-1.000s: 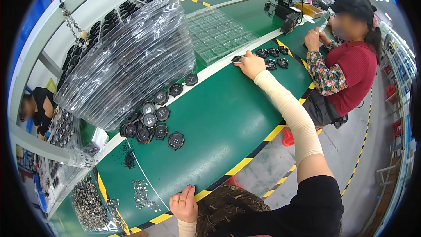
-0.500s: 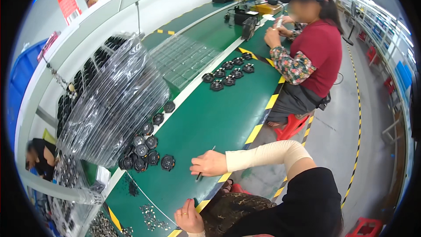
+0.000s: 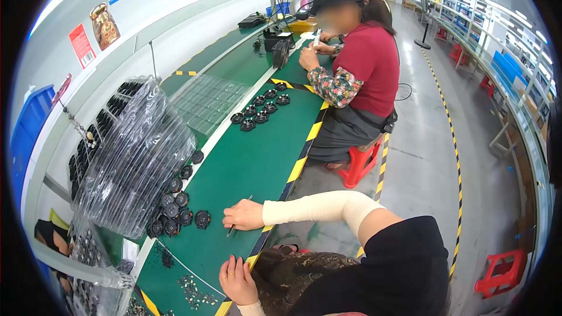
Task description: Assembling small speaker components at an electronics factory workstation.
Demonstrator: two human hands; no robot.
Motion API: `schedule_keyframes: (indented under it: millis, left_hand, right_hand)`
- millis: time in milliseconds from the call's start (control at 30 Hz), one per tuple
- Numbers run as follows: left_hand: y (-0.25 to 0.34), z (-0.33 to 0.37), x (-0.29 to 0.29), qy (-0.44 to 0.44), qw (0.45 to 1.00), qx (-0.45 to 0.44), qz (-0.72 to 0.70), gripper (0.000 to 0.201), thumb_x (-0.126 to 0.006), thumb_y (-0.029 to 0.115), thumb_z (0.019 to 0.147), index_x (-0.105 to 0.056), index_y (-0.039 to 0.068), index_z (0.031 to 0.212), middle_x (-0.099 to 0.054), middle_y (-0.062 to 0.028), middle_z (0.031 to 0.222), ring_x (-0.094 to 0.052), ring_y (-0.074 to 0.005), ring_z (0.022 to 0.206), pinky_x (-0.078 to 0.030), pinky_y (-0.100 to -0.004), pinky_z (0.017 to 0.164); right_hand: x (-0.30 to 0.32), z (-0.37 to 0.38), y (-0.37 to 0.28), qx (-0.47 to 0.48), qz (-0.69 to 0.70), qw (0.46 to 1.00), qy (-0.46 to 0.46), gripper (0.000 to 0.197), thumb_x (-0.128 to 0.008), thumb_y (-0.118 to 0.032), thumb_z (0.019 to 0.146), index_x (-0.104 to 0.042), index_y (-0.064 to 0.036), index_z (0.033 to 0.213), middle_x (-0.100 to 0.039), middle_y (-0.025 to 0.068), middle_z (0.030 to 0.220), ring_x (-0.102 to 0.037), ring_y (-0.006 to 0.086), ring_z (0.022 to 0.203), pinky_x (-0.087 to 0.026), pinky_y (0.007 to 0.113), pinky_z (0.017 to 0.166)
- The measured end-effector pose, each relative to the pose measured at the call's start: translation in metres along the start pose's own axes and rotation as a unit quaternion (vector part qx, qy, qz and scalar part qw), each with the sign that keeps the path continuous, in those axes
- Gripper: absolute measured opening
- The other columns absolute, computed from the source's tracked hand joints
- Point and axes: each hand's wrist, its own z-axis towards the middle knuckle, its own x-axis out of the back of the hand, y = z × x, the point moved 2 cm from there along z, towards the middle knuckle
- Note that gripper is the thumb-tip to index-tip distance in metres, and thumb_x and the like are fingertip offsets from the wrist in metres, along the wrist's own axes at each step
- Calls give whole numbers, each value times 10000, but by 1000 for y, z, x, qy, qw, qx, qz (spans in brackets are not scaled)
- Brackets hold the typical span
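My right hand (image 3: 244, 215) rests on the green table, fingers closed round a thin, dark, pen-like tool (image 3: 231, 231). Its ends stick out above and below the hand. Lower down, at the striped table edge, my left hand (image 3: 239, 281) has its fingers loosely stretched, a ring on one, with nothing visible in them. A single round black part (image 3: 202, 219) lies left of my right hand, beside a heap of similar black round parts (image 3: 171, 209). Small pale and dark pieces (image 3: 194, 294) are scattered left of my left hand, with tiny black bits (image 3: 166, 257) farther off.
A stack of clear plastic trays (image 3: 137, 152) leans along the table's left side. Farther up the green table (image 3: 234, 161) stand rows of black round parts (image 3: 261, 116). A co-worker in a red top (image 3: 372, 61) sits beyond, on a red stool (image 3: 358, 167).
The view has swung to the right, so the table and co-worker appear farther left. My right hand still grips the tool, and both hands keep nearly the same places on the table.
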Motion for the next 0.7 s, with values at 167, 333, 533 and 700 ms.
schedule_keyframes:
  millis: [167,333,533,700]
  left_hand:
    - [0,-8,8,8,998,48,-30,188,-713,98,826,-717,21,997,-694,-119,1145,-618,-326,1039,-490,-422,923]
    - [0,4,3,29,998,36,-47,233,-755,152,795,-712,76,1012,-681,-58,1152,-616,-264,1049,-499,-399,906]
    - [0,4,8,43,997,60,-30,234,-769,156,782,-715,93,1001,-672,-27,1144,-606,-238,1057,-508,-386,884]
    - [0,2,8,41,997,61,-30,198,-738,174,803,-710,68,968,-681,-65,1125,-612,-250,1049,-499,-395,917]
  right_hand:
    - [-6,4,-10,-17,27,999,-41,99,-636,-147,765,-660,-170,859,-600,54,813,-653,275,708,-544,417,588]
    - [12,9,8,-57,29,998,4,128,-707,-47,776,-711,-124,878,-703,30,893,-692,250,796,-575,360,657]
    - [2,70,7,-15,43,999,15,130,-703,-126,855,-700,-103,983,-649,60,960,-681,279,735,-552,374,626]
    - [-22,71,0,36,57,997,-32,163,-719,-171,857,-694,-89,995,-642,52,978,-676,272,730,-546,366,613]
